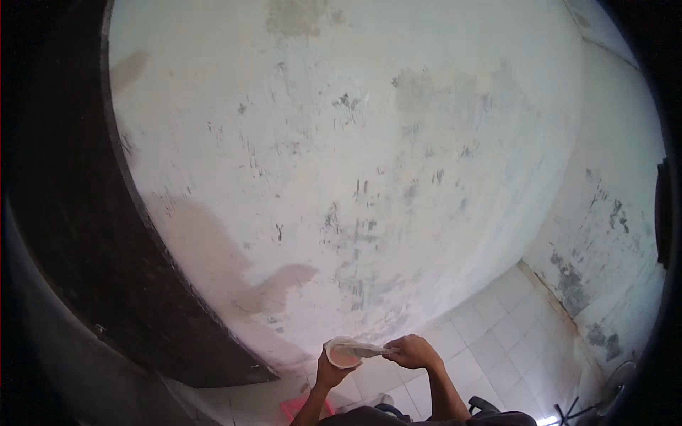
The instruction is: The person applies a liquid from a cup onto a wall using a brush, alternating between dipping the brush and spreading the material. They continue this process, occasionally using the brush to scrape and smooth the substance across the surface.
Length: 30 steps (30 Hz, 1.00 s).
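Observation:
My left hand (329, 372) grips a round, pale bowl (344, 361) by its side, low in front of my body. Whitish smears coat its rim, and a pinkish, pale material shows inside. My right hand (413, 352) is closed round the thin handle of a flat, whitish-coated tool (368, 351) that looks like a putty knife. Its broad end reaches left over the bowl's rim. Both hands are close before the lower part of a patchy white wall (341, 177).
A dark door panel (78, 177) stands along the left. Pale floor tiles (490, 326) run to the right-hand wall (604, 234), which has grey stains. Near my feet are a red plastic item (293, 407) and black legs (568, 412) of some stand.

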Available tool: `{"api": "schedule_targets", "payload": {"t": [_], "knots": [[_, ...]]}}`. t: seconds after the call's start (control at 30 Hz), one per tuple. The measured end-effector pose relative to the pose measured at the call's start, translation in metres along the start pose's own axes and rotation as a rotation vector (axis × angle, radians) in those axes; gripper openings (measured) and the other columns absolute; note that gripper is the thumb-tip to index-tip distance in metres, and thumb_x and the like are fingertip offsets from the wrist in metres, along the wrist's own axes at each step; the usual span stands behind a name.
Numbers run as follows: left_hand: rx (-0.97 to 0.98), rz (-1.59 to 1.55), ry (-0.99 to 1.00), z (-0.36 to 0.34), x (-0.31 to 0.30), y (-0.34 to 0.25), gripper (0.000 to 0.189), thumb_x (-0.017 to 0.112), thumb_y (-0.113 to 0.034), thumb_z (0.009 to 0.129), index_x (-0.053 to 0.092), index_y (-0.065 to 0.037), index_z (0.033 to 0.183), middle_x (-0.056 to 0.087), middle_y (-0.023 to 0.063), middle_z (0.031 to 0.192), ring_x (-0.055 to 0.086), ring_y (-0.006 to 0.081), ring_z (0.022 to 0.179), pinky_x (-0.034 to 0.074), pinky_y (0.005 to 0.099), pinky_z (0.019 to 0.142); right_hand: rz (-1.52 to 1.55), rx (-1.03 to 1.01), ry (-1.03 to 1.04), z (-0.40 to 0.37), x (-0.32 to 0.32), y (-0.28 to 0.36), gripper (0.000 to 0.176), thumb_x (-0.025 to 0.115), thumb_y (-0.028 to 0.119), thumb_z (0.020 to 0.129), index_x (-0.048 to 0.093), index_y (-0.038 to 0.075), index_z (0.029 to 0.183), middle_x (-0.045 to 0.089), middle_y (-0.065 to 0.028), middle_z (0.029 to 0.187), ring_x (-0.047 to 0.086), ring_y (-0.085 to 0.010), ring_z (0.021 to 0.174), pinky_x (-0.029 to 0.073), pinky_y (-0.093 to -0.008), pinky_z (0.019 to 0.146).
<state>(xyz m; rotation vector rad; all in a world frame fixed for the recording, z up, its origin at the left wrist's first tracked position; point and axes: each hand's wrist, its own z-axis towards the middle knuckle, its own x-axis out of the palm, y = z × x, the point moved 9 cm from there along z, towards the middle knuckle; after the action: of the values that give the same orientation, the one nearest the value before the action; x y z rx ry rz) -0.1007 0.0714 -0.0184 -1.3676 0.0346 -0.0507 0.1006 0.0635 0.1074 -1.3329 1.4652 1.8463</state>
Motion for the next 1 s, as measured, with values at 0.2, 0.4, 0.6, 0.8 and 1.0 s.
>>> {"api": "schedule_targets", "payload": {"t": [0.2,0.4,0.6,0.8,1.0], "knots": [[0.094,0.114,-0.124,0.011,-0.017,-0.045,0.079,0.095,-0.025,0.062,0.051,-0.001,0.123,0.067,0.0125,0.112,0.066,0.0228,0.104,0.054,0.0366,0.091,0.297,0.045,0.064,0.011,-0.022,-0.001,0.028,0.073,0.025,0.086,0.073,0.003,0.103,0.069,-0.0174,0.073,0.062,-0.0216,0.061,0.049,-0.0347,0.062],[0.181,0.129,-0.139,0.034,-0.03,-0.082,0.074,0.095,-0.024,0.063,0.053,-0.001,0.12,0.068,0.0124,0.109,0.066,0.0231,0.101,0.054,0.0365,0.09,0.325,-0.11,-0.15,0.049,-0.098,0.006,0.021,0.07,0.023,0.089,0.073,0.003,0.092,0.054,-0.0079,0.058,0.044,-0.0088,0.057,0.04,-0.0317,0.053],[0.299,0.135,-0.152,0.061,-0.041,-0.123,0.074,0.095,-0.023,0.064,0.053,-0.001,0.121,0.068,0.0123,0.109,0.066,0.0224,0.1,0.055,0.0365,0.088,-0.009,-0.259,-0.592,0.083,-0.292,0.099,0.02,0.066,0.021,0.087,0.071,0.002,0.089,0.059,-0.0233,0.065,0.058,-0.0314,0.053,0.045,-0.0398,0.054],[0.411,0.177,-0.161,0.068,-0.034,-0.172,0.074,0.095,-0.025,0.063,0.054,0.0,0.119,0.068,0.0126,0.107,0.067,0.0219,0.099,0.055,0.035,0.087,-0.749,-0.282,-1.145,0.078,-0.457,0.279,0.02,0.056,0.018,0.088,0.07,0.005,0.085,0.069,-0.02,0.087,0.067,-0.0398,0.077,0.054,-0.0495,0.071],[0.358,0.265,-0.175,0.057,-0.015,-0.175,0.073,0.095,-0.021,0.064,0.053,0.001,0.121,0.068,0.0108,0.109,0.066,0.0194,0.099,0.055,0.0353,0.087,-0.955,-0.429,-1.2,0.087,-0.49,0.409,0.018,0.054,0.008,0.086,0.071,0.003,0.09,0.072,-0.0178,0.089,0.071,-0.0353,0.084,0.057,-0.0453,0.075]]}}
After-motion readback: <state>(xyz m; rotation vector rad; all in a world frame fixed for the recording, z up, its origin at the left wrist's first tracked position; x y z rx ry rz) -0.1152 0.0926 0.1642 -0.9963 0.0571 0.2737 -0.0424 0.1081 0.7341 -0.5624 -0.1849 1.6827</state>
